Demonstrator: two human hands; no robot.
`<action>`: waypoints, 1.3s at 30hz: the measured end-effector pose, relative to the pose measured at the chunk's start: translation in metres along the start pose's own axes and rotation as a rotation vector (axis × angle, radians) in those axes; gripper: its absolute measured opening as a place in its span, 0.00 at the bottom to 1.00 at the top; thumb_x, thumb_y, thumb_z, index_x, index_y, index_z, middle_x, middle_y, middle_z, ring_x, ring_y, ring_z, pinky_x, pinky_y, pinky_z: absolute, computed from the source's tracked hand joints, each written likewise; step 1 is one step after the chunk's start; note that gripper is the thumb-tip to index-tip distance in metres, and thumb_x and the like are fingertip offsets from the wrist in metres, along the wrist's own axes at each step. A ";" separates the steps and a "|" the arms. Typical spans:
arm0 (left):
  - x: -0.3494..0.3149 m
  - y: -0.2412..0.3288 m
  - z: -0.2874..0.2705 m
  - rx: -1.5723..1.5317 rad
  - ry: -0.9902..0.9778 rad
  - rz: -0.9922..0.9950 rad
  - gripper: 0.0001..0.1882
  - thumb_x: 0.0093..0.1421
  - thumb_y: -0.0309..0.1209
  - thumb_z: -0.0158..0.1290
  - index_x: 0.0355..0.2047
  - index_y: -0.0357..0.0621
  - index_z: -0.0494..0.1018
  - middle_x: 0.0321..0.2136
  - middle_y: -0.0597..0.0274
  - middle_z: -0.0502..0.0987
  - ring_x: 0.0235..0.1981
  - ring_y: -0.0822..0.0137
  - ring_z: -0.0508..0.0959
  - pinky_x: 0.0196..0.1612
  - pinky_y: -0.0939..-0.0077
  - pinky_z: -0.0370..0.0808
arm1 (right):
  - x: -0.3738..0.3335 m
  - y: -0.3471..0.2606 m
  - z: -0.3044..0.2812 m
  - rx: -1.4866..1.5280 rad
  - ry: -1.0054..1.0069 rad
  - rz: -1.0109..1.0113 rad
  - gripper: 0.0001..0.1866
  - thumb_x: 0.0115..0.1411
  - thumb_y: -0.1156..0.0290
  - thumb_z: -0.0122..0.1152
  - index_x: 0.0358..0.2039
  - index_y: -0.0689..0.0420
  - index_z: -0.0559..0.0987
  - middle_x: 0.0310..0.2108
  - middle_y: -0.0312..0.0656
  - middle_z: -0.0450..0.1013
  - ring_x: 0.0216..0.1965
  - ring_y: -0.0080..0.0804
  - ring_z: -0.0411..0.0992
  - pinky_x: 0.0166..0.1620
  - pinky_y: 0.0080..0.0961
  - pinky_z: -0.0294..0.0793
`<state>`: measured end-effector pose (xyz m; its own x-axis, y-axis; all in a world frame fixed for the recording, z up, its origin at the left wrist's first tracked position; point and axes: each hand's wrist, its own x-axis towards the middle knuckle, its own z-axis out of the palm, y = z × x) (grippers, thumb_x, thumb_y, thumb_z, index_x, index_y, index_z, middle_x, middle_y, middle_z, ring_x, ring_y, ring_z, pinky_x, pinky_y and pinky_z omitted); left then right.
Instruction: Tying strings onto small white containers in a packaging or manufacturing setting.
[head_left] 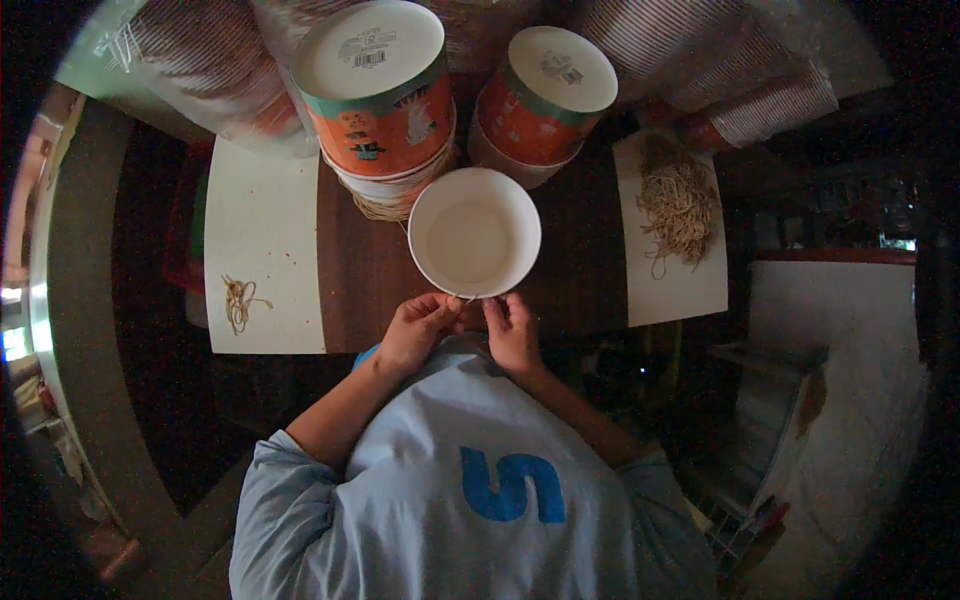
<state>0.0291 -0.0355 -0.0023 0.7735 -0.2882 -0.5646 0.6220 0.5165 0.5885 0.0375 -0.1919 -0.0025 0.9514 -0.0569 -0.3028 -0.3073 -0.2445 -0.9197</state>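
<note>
Bare tabletop (365,280) flanks the white tub (472,235) near the front edge. Left fingers (438,312) pinch a thin cord (467,298) at its rim; the right fingers' (516,315) grip is unclear.

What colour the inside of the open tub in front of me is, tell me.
Plain off-white: the open tub shows best in the head view.

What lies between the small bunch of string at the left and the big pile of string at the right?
In the head view, the white tub is between the small bunch and the big pile, with brown tabletop on both sides.
</note>
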 end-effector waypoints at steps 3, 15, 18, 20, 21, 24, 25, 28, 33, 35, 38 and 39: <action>-0.004 0.005 0.003 0.007 0.028 0.011 0.10 0.59 0.33 0.50 0.34 0.38 0.72 0.31 0.62 0.76 0.33 0.72 0.74 0.39 0.78 0.71 | 0.001 0.002 -0.003 0.063 -0.008 0.031 0.11 0.59 0.68 0.53 0.38 0.62 0.73 0.32 0.38 0.73 0.33 0.21 0.69 0.39 0.20 0.68; -0.028 0.016 0.012 0.310 0.065 0.229 0.08 0.58 0.29 0.50 0.34 0.37 0.71 0.32 0.63 0.76 0.35 0.73 0.74 0.42 0.78 0.70 | -0.003 -0.052 -0.026 -0.389 -0.106 -0.632 0.12 0.46 0.77 0.61 0.34 0.55 0.74 0.35 0.40 0.69 0.31 0.31 0.69 0.39 0.24 0.68; -0.031 0.018 0.014 0.282 0.022 0.271 0.05 0.58 0.27 0.50 0.33 0.37 0.71 0.32 0.64 0.75 0.35 0.75 0.73 0.42 0.79 0.70 | -0.001 -0.058 -0.019 -0.509 -0.157 -0.742 0.14 0.41 0.79 0.62 0.31 0.55 0.73 0.37 0.39 0.68 0.37 0.39 0.68 0.43 0.33 0.66; -0.033 0.019 0.015 0.323 0.021 0.298 0.04 0.58 0.25 0.50 0.32 0.37 0.71 0.31 0.65 0.75 0.34 0.76 0.72 0.41 0.81 0.69 | 0.006 -0.047 -0.016 -0.519 -0.239 -0.851 0.14 0.40 0.78 0.63 0.30 0.54 0.73 0.36 0.39 0.69 0.38 0.39 0.68 0.42 0.32 0.66; -0.033 0.020 0.017 0.331 0.031 0.335 0.03 0.57 0.24 0.50 0.31 0.37 0.71 0.31 0.65 0.75 0.34 0.76 0.72 0.41 0.81 0.69 | 0.006 -0.046 -0.016 -0.519 -0.238 -0.852 0.14 0.40 0.78 0.63 0.30 0.54 0.73 0.36 0.39 0.69 0.38 0.39 0.68 0.42 0.32 0.66; -0.038 0.023 0.016 0.415 0.039 0.381 0.03 0.57 0.23 0.50 0.31 0.37 0.71 0.31 0.65 0.74 0.35 0.76 0.72 0.41 0.81 0.69 | 0.006 -0.041 -0.015 -0.513 -0.226 -0.894 0.14 0.39 0.78 0.63 0.29 0.54 0.73 0.35 0.38 0.69 0.37 0.37 0.68 0.40 0.32 0.66; -0.040 0.024 0.016 0.488 0.038 0.389 0.03 0.57 0.23 0.49 0.31 0.37 0.71 0.31 0.64 0.74 0.35 0.76 0.72 0.42 0.81 0.68 | 0.004 -0.037 -0.014 -0.521 -0.213 -0.869 0.13 0.39 0.78 0.63 0.28 0.53 0.73 0.34 0.38 0.69 0.36 0.37 0.68 0.39 0.32 0.65; -0.044 0.031 0.021 0.347 -0.015 0.386 0.02 0.57 0.23 0.49 0.30 0.37 0.71 0.33 0.64 0.74 0.35 0.75 0.72 0.42 0.81 0.68 | 0.002 -0.035 -0.016 -0.575 -0.173 -0.827 0.10 0.39 0.76 0.64 0.25 0.53 0.74 0.33 0.37 0.69 0.35 0.36 0.68 0.39 0.32 0.64; -0.042 0.045 0.013 0.083 -0.139 0.219 0.02 0.56 0.21 0.49 0.29 0.36 0.71 0.35 0.62 0.74 0.37 0.73 0.72 0.44 0.78 0.68 | -0.001 -0.040 -0.016 -0.615 -0.135 -0.751 0.07 0.39 0.74 0.64 0.22 0.52 0.76 0.32 0.34 0.69 0.34 0.35 0.68 0.38 0.32 0.63; -0.039 0.046 0.005 0.066 -0.169 0.188 0.02 0.56 0.21 0.49 0.29 0.36 0.71 0.36 0.61 0.74 0.37 0.72 0.73 0.44 0.78 0.68 | 0.000 -0.043 -0.014 -0.725 -0.162 -0.743 0.07 0.39 0.73 0.64 0.22 0.52 0.76 0.33 0.34 0.70 0.33 0.34 0.68 0.37 0.32 0.64; -0.033 0.049 -0.002 0.003 -0.241 0.181 0.01 0.55 0.21 0.50 0.28 0.36 0.71 0.38 0.60 0.73 0.39 0.71 0.73 0.44 0.77 0.68 | 0.004 -0.054 -0.017 -0.725 -0.231 -0.733 0.09 0.41 0.74 0.63 0.27 0.54 0.76 0.33 0.38 0.70 0.34 0.37 0.69 0.38 0.34 0.66; -0.034 0.054 0.000 0.084 -0.223 0.163 0.01 0.54 0.20 0.50 0.27 0.37 0.70 0.38 0.60 0.73 0.39 0.69 0.73 0.45 0.76 0.68 | 0.010 -0.058 -0.020 -0.725 -0.230 -0.739 0.09 0.41 0.74 0.63 0.27 0.54 0.76 0.33 0.38 0.70 0.34 0.37 0.69 0.38 0.34 0.66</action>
<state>0.0368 0.0019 0.0485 0.8660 -0.3816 -0.3231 0.4880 0.5043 0.7124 0.0654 -0.1978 0.0533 0.8463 0.5078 0.1608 0.5044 -0.6671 -0.5482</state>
